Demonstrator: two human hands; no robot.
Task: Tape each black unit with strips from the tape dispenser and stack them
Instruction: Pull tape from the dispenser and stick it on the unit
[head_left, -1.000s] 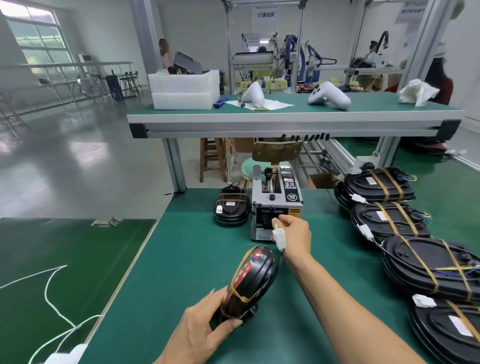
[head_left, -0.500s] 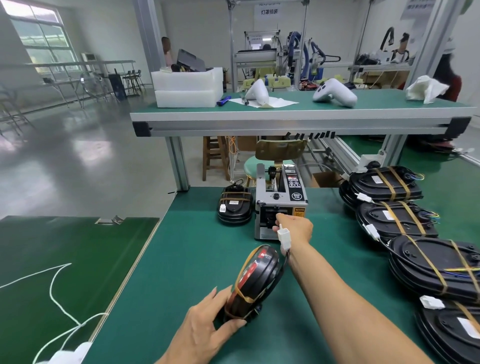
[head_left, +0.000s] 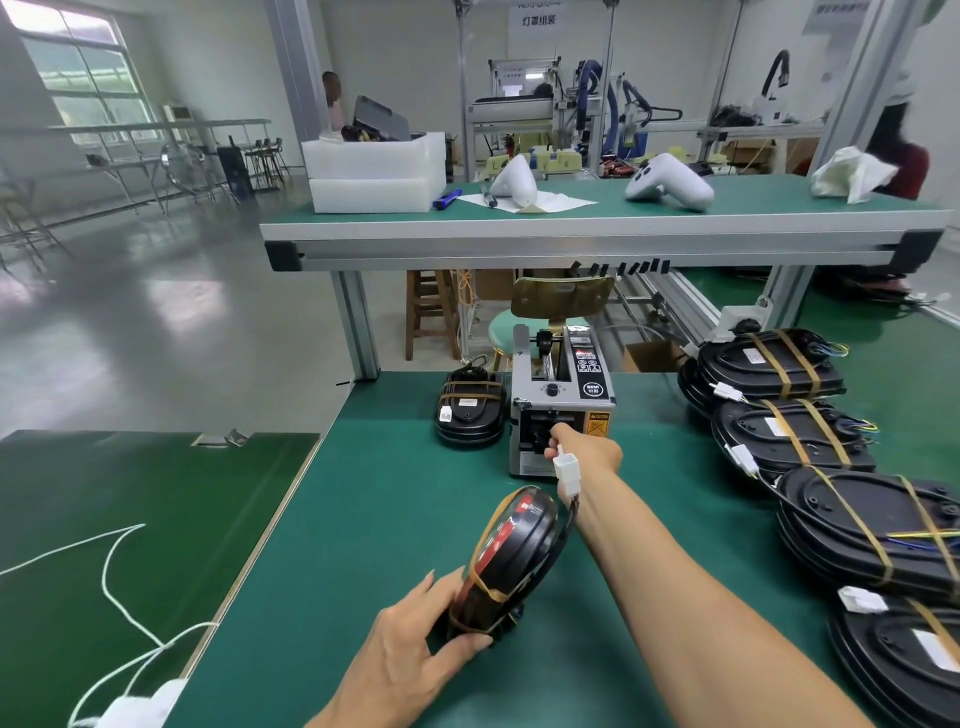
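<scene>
Right hand (head_left: 584, 451) at tape dispenser (head_left: 561, 400); left hand (head_left: 415, 654) around black unit (head_left: 506, 558)

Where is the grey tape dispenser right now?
In the head view, the grey box-shaped tape dispenser stands centre, at the green table's far edge, a small taped black unit on its left; the right hand reaches its front slot.
</scene>
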